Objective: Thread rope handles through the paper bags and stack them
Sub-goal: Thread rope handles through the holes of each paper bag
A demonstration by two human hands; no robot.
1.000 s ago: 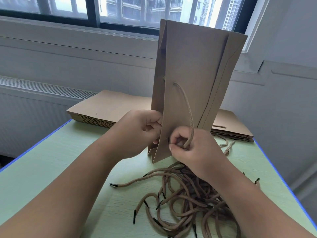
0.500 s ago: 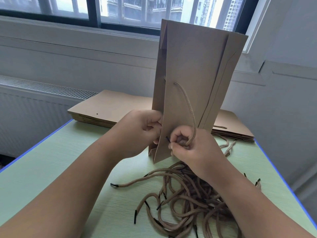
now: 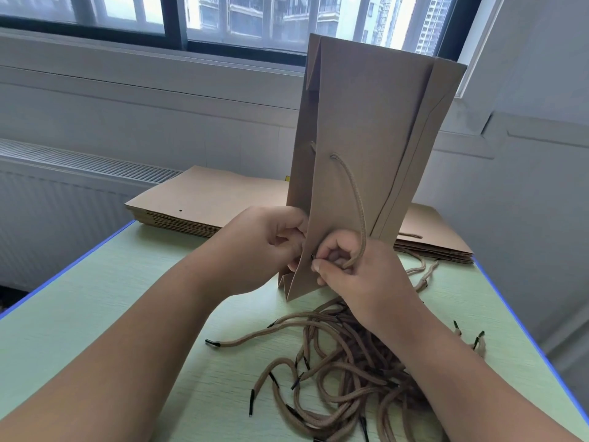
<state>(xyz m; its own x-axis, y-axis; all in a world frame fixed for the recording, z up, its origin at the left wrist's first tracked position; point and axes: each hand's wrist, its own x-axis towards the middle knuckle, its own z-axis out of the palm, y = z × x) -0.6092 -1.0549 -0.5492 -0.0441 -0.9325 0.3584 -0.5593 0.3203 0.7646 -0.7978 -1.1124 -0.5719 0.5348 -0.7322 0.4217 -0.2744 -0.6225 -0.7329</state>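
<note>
Left hand [image 3: 264, 247] grips upright bag [image 3: 366, 148] edge; right hand [image 3: 360, 269] pinches rope [image 3: 357, 199] tip at bag; rope pile [image 3: 344, 371] near on tabletop [image 3: 95, 314].

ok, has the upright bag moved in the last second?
Yes, slightly: the bag has leaned its top to the right against the window frame, while its bottom corner stays put on the table.

Two hands [image 3: 264, 247] [image 3: 360, 272], one upright bag [image 3: 366, 129], two flat stacks [image 3: 204, 202] [image 3: 433, 237], one rope pile [image 3: 344, 371].
</note>
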